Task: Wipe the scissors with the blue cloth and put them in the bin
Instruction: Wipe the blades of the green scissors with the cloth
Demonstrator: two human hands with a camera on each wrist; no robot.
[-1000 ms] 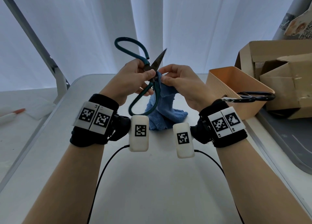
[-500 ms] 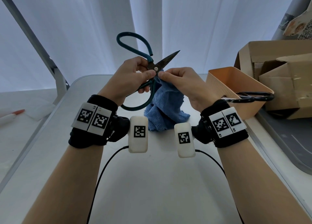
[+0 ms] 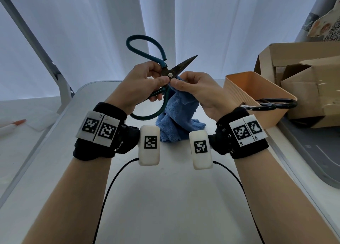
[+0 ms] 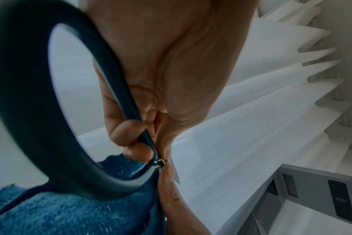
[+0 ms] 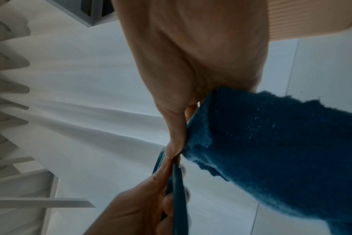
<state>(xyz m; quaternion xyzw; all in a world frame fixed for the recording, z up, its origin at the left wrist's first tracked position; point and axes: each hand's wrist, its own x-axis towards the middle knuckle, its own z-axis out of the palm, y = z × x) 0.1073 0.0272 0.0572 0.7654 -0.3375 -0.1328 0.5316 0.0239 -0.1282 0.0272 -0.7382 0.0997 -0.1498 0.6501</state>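
Note:
Teal-handled scissors [image 3: 166,72] with dark blades are held up over the white table, blade tip pointing up and right. My left hand [image 3: 145,83] grips them near the pivot, fingers curled round the lower handle [image 4: 40,143]. My right hand [image 3: 191,86] pinches the blue cloth [image 3: 176,115] against the blade just below the pivot screw; the cloth [image 5: 271,143] hangs down to the table. The orange bin [image 3: 239,89] stands to the right, with a black-handled pair of scissors [image 3: 272,103] lying across its near rim.
Cardboard boxes [image 3: 303,81] stand behind and right of the bin. A grey tray [image 3: 312,162] lies at the right table edge. White curtains hang behind. A metal frame leg [image 3: 46,56] rises at the left, and an orange-tipped pen [image 3: 11,126] lies on the side surface.
The scissors have tilted, the blade tip swinging from nearly upright over to the right. My right hand has slid the cloth in toward the pivot. Both hands stayed in place above the table.

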